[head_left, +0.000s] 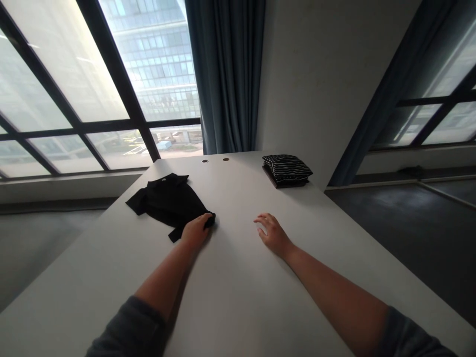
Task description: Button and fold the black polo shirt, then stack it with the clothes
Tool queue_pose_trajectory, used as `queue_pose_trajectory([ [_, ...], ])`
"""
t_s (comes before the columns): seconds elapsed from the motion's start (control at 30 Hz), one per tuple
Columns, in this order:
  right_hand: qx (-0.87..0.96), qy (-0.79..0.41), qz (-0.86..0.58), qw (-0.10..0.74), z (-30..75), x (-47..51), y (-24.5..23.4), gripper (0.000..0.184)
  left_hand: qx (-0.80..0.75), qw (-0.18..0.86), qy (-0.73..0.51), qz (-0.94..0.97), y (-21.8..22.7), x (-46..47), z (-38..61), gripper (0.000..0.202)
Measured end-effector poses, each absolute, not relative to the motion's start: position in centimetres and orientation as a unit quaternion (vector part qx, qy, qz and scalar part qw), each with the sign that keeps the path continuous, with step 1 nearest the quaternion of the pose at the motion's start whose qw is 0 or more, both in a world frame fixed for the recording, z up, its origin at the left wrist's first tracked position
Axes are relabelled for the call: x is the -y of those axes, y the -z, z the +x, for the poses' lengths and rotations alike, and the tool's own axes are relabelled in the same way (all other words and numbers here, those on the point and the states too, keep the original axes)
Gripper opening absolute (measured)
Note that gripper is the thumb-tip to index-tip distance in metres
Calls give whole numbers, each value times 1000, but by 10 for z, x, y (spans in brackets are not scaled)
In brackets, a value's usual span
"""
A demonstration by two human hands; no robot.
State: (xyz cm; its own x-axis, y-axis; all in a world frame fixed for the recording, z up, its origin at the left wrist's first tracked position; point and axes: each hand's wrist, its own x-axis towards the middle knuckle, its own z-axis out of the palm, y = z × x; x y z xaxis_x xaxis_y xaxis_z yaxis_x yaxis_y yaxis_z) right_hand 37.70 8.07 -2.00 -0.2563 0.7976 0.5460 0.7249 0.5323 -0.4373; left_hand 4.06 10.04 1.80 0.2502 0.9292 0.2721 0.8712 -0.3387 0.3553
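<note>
A black short-sleeved shirt (169, 201) lies on the left half of the white table (230, 282), its collar end pointing away from me. My left hand (196, 231) is closed on the near right corner of the shirt, bunching the cloth a little. My right hand (273, 234) hovers over or rests on the table to the right, its fingers apart and slightly curled, with nothing in them. A gap of bare tabletop separates it from the shirt.
Toward the far right edge sits a stack of folded cloth, a black one with white stripes (288, 168) on top. Two round cable holes (226, 159) pierce the far end of the table. Behind it are a dark blue curtain (226, 74), a wall and large windows (156, 64).
</note>
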Motion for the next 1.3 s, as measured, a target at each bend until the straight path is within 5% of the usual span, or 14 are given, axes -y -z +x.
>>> queue_pose_trajectory([
  [0.17, 816, -34, -417, 400, 377, -63, 6, 39, -498, 137, -235, 823, -29, -32, 91, 77],
  [0.47, 889, -89, -369, 255, 335, -37, 5, 24, -645, 43, -149, 748, -17, -1, 21, 42],
  [0.67, 838, -141, -430, 304, 340, -45, 3, 20, -629, -13, -153, 762, -20, 6, 6, 21],
  [1.0, 909, -161, -313, 222, 370, -16, -13, 14, -618, 127, -164, 758, -30, 92, -5, 43],
  [1.3, 903, -149, -371, 160, 330, 32, -27, 16, -818, 48, 21, 573, -50, 161, -46, 37],
])
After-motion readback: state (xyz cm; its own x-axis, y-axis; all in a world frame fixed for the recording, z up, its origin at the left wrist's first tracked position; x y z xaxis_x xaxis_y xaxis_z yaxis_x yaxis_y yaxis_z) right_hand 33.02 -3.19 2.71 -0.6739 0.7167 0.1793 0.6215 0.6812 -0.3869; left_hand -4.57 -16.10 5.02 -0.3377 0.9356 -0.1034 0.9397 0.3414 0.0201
